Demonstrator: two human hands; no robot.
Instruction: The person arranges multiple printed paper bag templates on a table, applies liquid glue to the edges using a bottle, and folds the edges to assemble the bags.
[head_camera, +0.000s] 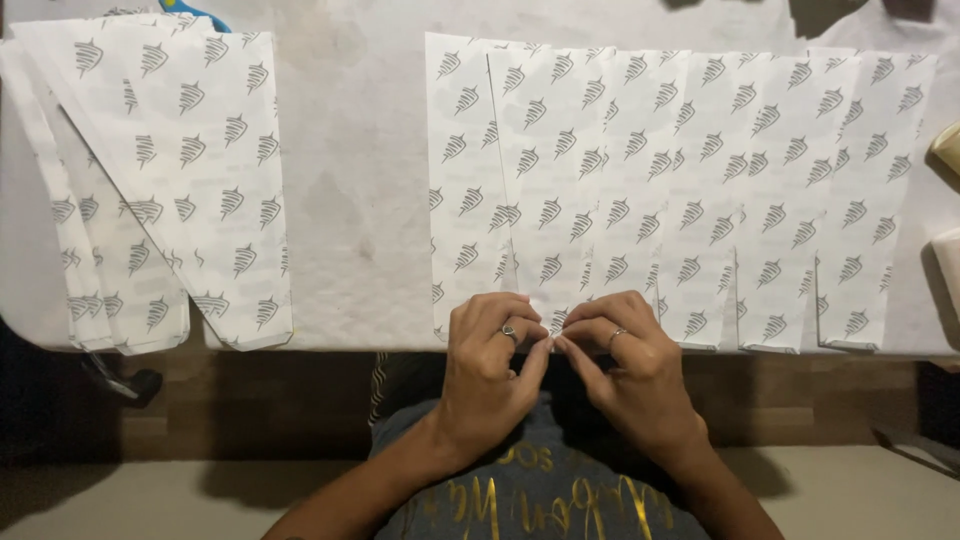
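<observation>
Together, left hand (490, 350) and right hand (630, 350) pinch a printed paper strip's (555, 200) lower edge; another strip pile (170, 180) lies well left.

Matt printed paper sheets (640, 190), thin and smooth; matt paper-covered table (350, 200); metal rings (509, 331)
</observation>
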